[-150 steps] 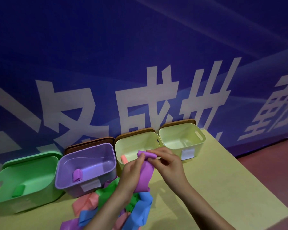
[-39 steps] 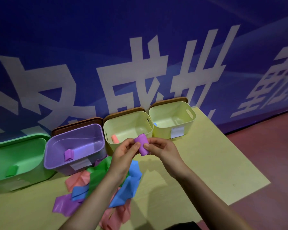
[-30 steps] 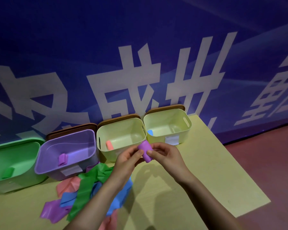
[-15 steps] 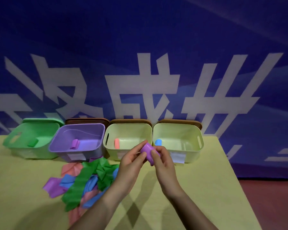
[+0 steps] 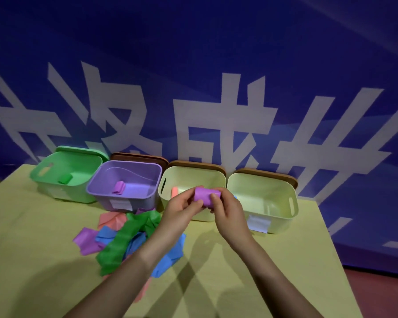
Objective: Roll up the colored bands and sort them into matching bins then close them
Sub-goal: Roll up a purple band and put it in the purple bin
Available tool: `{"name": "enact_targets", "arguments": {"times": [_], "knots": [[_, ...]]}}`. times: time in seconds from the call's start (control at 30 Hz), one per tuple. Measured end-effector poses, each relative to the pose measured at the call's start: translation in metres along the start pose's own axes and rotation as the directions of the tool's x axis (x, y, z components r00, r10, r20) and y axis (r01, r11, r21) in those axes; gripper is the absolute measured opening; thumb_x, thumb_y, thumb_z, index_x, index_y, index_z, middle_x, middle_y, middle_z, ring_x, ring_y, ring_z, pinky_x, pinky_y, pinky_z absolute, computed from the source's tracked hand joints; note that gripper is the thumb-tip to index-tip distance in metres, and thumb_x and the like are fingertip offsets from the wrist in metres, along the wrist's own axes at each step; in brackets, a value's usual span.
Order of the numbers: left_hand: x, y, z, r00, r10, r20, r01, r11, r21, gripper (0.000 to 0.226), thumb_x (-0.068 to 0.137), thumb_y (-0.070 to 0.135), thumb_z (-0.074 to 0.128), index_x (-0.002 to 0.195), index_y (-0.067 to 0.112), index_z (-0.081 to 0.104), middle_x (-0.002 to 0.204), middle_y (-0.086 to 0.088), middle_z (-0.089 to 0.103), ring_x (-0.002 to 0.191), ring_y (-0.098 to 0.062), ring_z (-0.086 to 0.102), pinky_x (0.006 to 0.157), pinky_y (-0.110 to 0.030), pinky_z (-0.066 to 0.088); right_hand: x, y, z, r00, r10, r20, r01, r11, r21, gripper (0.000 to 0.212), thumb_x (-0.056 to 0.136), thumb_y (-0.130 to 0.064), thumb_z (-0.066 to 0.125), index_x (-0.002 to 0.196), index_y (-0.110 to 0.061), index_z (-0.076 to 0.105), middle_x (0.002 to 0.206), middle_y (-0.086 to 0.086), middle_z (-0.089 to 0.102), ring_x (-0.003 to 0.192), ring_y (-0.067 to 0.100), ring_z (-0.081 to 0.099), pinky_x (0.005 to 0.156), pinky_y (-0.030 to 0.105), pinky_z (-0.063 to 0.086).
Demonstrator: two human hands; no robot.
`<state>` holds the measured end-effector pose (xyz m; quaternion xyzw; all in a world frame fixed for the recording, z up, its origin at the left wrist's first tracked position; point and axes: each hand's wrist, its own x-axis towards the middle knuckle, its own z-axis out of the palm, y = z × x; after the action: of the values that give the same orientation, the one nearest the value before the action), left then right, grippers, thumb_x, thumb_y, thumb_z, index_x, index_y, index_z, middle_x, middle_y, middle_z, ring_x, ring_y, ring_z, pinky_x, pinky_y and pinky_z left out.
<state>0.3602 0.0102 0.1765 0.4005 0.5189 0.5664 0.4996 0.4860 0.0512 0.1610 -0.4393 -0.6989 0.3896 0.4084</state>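
Purple, wound into a tight stub, the rolled band [image 5: 206, 196] sits pinched between both hands above the front rim of the middle yellow bin [image 5: 193, 182]: the left hand [image 5: 180, 211] cradles it from below and the side, the right hand [image 5: 229, 208] clamps thumb and fingertips on its other end, apparently to keep the coil from springing loose. Its matching home, the purple bin [image 5: 126, 187], stands one place to the left and already holds one purple roll [image 5: 118, 193]; the green bin [image 5: 67, 177] beyond it holds a green roll [image 5: 64, 179]. A pink roll [image 5: 174, 192] shows in the middle yellow bin, and the right yellow bin [image 5: 262, 198] is partly hidden by the hands. All four bins are open, their lids propped behind against the blue wall [image 5: 193, 65]. The likely path to the purple bin crosses only one shared rim, with free air above. Unrolled bands [image 5: 124, 239] lie heaped on the yellow counter [image 5: 32, 237] just before the bins, leaving bare surface left and right and a near drop at the counter's right edge.
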Motion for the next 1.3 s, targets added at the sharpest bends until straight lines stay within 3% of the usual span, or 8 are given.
{"name": "enact_targets", "arguments": {"times": [0.17,0.33,0.53,0.63,0.77,0.9,1.0,1.3], "knots": [[0.004,0.013,-0.039,0.998,-0.036,0.056,0.028,0.989,0.145,0.013,0.094,0.004,0.053,0.096,0.01,0.064,0.09,-0.013,0.065,0.074,-0.018,0.067,0.071,-0.021,0.056,0.011,-0.014,0.027,0.992,-0.089,0.094,0.112,0.953,-0.282,0.025,0.093,-0.035,0.026,0.082,-0.02,0.043,0.072,-0.008,0.045,0.065,0.007,0.041,0.062,0.027,0.027],[0.01,0.027,-0.102,0.97,-0.143,0.198,0.078,0.95,0.304,0.016,0.095,0.012,0.054,0.086,-0.001,0.058,0.071,-0.014,0.063,0.061,-0.017,0.065,0.061,-0.025,0.055,0.017,-0.029,0.068,0.974,-0.159,0.159,0.205,0.916,-0.344,0.024,0.096,-0.034,0.024,0.085,-0.024,0.042,0.074,-0.01,0.044,0.066,0.007,0.038,0.065,0.022,0.026],[0.003,0.027,-0.176,0.96,-0.156,0.231,0.082,0.95,0.301,0.026,0.096,0.004,0.049,0.075,0.013,0.059,0.053,0.013,0.057,0.055,0.001,0.054,0.057,-0.014,0.048,0.021,-0.042,0.144,0.963,-0.192,0.19,0.252,0.891,-0.378,0.05,0.094,-0.043,0.015,0.085,-0.011,0.052,0.077,0.002,0.051,0.071,0.024,0.05,0.068,0.031,0.035],[0.0,0.018,-0.208,0.989,-0.116,0.091,0.105,0.988,0.111,0.021,0.094,0.0,0.049,0.08,0.008,0.063,0.062,0.006,0.062,0.063,-0.009,0.058,0.06,-0.018,0.052,0.025,-0.056,0.189,0.982,-0.139,0.127,0.166,0.956,-0.24,0.035,0.095,-0.039,0.027,0.085,-0.018,0.053,0.078,-0.006,0.051,0.074,0.008,0.048,0.076,0.022,0.034],[0.009,0.006,-0.247,0.975,-0.189,-0.12,0.168,0.971,-0.167,0.019,0.094,0.001,0.049,0.084,0.004,0.064,0.07,-0.006,0.068,0.06,-0.015,0.064,0.059,-0.023,0.055,0.043,-0.076,0.237,0.977,0.199,0.073,-0.212,0.927,0.31,0.013,0.096,-0.019,0.056,0.096,-0.013,0.067,0.081,-0.008,0.064,0.07,-0.005,0.057,0.07,0.012,0.044],[0.025,0.006,-0.276,0.96,-0.246,-0.135,0.201,0.939,-0.279,0.019,0.095,0.004,0.048,0.087,0.0,0.064,0.07,-0.013,0.068,0.053,-0.016,0.066,0.054,-0.024,0.055,0.057,-0.076,0.265,0.927,0.316,0.204,-0.37,0.861,0.348,0.023,0.085,-0.02,0.07,0.1,-0.003,0.07,0.09,0.006,0.069,0.078,0.01,0.062,0.072,0.024,0.051],[0.039,0.011,-0.285,0.966,-0.244,-0.09,0.214,0.943,-0.257,0.018,0.096,0.005,0.048,0.09,0.002,0.065,0.066,-0.004,0.07,0.054,-0.012,0.065,0.056,-0.02,0.055,0.07,-0.077,0.273,0.894,0.396,0.21,-0.447,0.825,0.346,0.021,0.089,-0.02,0.065,0.093,0.0,0.069,0.079,0.007,0.065,0.065,0.011,0.06,0.056,0.017,0.048],[0.095,-0.005,-0.316,0.946,-0.322,0.03,0.322,0.928,-0.19,0.019,0.096,0.006,0.048,0.09,0.003,0.066,0.069,-0.006,0.072,0.056,-0.015,0.068,0.061,-0.022,0.057,0.116,-0.053,0.301,0.907,0.405,0.113,-0.42,0.889,0.184,0.024,0.091,-0.011,0.062,0.091,0.014,0.063,0.076,0.011,0.055,0.072,0.016,0.05,0.06,0.02,0.043]]}}
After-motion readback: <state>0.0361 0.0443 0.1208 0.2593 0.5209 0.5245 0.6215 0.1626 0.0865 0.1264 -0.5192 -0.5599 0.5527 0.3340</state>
